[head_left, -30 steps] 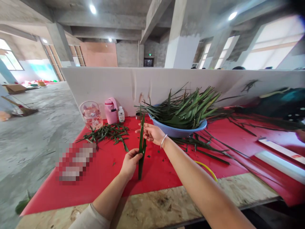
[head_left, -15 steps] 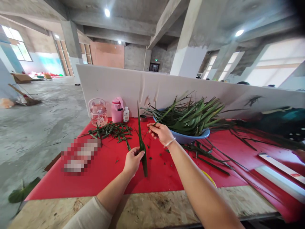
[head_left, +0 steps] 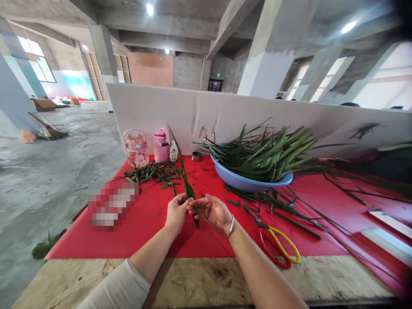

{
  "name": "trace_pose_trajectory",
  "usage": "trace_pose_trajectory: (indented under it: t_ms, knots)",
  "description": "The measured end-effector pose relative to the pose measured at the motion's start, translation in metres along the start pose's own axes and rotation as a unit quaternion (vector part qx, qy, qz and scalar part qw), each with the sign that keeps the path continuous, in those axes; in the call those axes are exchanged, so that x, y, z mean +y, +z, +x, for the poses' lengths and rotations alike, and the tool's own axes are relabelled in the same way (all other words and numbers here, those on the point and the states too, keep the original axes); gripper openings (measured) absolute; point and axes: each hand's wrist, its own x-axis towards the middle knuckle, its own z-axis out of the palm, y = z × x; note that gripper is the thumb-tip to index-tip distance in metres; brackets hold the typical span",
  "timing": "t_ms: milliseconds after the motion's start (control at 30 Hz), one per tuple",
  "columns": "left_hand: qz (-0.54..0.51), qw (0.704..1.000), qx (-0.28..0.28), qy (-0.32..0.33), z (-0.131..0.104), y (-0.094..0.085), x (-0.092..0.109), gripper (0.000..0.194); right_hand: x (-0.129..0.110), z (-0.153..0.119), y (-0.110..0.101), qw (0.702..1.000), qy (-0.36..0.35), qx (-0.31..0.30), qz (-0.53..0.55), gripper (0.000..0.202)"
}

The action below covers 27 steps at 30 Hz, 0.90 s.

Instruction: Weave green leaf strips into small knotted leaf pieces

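A long green leaf (head_left: 182, 165), its lower part folded, stands nearly upright between my hands. My left hand (head_left: 176, 213) is closed, pinching the folded part between thumb and fingers. My right hand (head_left: 216, 213), a bracelet at its wrist, meets it from the right with curled fingers. Its fingertips are on the leaf beside my left thumb and partly hide the fold. Scissors (head_left: 264, 225) with one yellow and one red handle loop lie to the right of my right hand. A blue basin (head_left: 236, 177) heaped with long green leaves (head_left: 273, 154) stands beyond.
Cut leaf pieces (head_left: 152, 171) lie on the red table cover (head_left: 135, 242). Behind them are a clear pink jug (head_left: 136, 150), a pink bottle (head_left: 161, 146), a small white bottle (head_left: 174, 151) and a small round tin (head_left: 196, 156). A white panel (head_left: 154, 107) borders the back.
My right hand has come down and left from near the basin to the leaf at my left hand. The leaf's tip now leans further left. The scissors, earlier mostly behind my right arm, now show.
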Motion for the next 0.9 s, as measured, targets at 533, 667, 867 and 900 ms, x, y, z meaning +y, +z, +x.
trace_pose_trajectory:
  t_ms: [533, 667, 867, 900]
  knots:
    - [-0.002, 1.000, -0.018, -0.026, 0.004, -0.001, 0.005, 0.030, 0.017, 0.015, 0.012, 0.956, -0.089, 0.241, -0.141, 0.032]
    - [0.002, 0.999, -0.041, -0.025, 0.004, -0.001, 0.006, 0.028, 0.016, 0.014, 0.013, 0.954, -0.077, 0.250, -0.146, 0.035]
    - [-0.003, 0.999, -0.045, -0.030, 0.003, 0.001, 0.010, 0.030, 0.015, 0.013, 0.011, 0.927, -0.112, 0.277, -0.229, 0.030]
    - [0.000, 0.999, -0.041, -0.028, 0.003, 0.002, 0.010, 0.029, 0.015, 0.013, 0.011, 0.914, -0.139, 0.286, -0.253, 0.029]
